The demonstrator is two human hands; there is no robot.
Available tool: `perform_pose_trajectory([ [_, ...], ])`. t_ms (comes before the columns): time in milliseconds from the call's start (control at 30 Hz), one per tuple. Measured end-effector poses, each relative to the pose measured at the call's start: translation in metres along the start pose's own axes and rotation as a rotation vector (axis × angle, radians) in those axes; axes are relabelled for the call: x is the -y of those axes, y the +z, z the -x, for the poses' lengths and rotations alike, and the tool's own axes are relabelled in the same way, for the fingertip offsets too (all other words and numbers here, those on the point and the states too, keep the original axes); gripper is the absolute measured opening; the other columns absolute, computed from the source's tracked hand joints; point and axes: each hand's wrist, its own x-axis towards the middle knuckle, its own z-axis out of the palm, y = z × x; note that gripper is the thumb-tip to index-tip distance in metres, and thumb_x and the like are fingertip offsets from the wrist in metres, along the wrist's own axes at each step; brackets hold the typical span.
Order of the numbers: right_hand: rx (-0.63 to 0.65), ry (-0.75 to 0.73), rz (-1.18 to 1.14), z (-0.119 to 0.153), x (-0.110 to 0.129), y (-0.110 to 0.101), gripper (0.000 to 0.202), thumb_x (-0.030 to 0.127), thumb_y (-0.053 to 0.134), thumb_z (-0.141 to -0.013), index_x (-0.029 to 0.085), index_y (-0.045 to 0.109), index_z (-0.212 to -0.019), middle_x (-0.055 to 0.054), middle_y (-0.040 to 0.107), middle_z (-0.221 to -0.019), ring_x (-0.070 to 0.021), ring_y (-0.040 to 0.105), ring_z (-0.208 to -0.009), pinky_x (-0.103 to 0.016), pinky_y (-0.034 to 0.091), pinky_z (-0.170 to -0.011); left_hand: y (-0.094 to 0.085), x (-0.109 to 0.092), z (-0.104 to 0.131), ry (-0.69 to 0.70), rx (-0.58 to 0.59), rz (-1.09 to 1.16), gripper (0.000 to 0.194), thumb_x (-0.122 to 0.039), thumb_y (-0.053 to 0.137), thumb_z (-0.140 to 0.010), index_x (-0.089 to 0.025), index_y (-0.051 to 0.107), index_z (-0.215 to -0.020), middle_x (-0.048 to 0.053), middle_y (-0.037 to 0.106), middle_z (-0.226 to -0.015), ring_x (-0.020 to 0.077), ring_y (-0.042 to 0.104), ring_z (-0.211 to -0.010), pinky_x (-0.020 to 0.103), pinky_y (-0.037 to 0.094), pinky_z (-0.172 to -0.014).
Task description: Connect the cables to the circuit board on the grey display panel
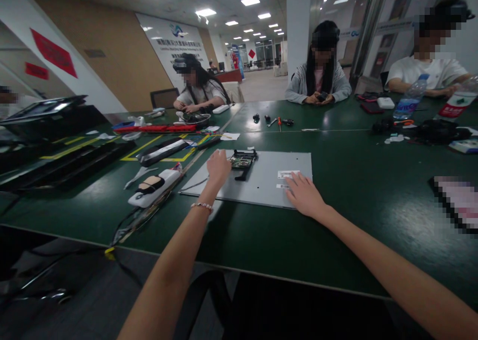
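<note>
While my right hand [305, 194] lies spread over the white labels [287, 174] on this flat grey panel [246, 178], my left hand [219, 167] is curled up right by the small circuit board [241, 162] sitting on it. Can't tell if those left fingers are pinching anything, tbh. Panel's flat on the green desk [358, 205], with a white power strip [151, 190] off to the left.
</note>
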Motion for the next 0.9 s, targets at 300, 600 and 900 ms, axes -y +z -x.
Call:
perform_pose_trajectory([
  [300, 0.021, -0.018, 0.001, 0.001, 0.0, 0.0, 0.06, 0.043, 0.027, -0.1, 0.012, 0.037, -0.15, -0.015, 0.027, -0.16, -0.0325, 0.02, -0.148, -0.049, 0.018, -0.118, 0.018, 0.032, -0.041, -0.087, 0.138, 0.071, 0.038, -0.028, 0.043, -0.092, -0.014, 0.066, -0.119, 0.016, 0.069, -0.116, 0.0306, 0.063, -0.108, 0.038, 0.049, -0.092],
  [600, 0.039, -0.024, -0.008, 0.002, 0.001, -0.002, 0.062, 0.045, 0.026, -0.099, 0.012, 0.035, -0.151, -0.013, 0.026, -0.16, -0.0325, 0.018, -0.148, -0.049, 0.017, -0.119, 0.011, 0.042, -0.063, -0.031, 0.087, 0.014, 0.03, -0.014, 0.05, -0.084, -0.011, 0.075, -0.101, 0.017, 0.071, -0.103, 0.0323, 0.064, -0.102, 0.041, 0.049, -0.09],
  [900, 0.06, -0.022, 0.001, 0.003, 0.003, -0.005, 0.062, 0.044, 0.027, -0.099, 0.012, 0.035, -0.152, -0.013, 0.025, -0.161, -0.0327, 0.017, -0.148, -0.05, 0.017, -0.119, 0.024, 0.002, -0.094, 0.099, 0.013, 0.086, 0.039, -0.023, 0.038, -0.097, -0.02, 0.067, -0.123, 0.008, 0.068, -0.122, 0.0233, 0.059, -0.112, 0.033, 0.041, -0.101],
])
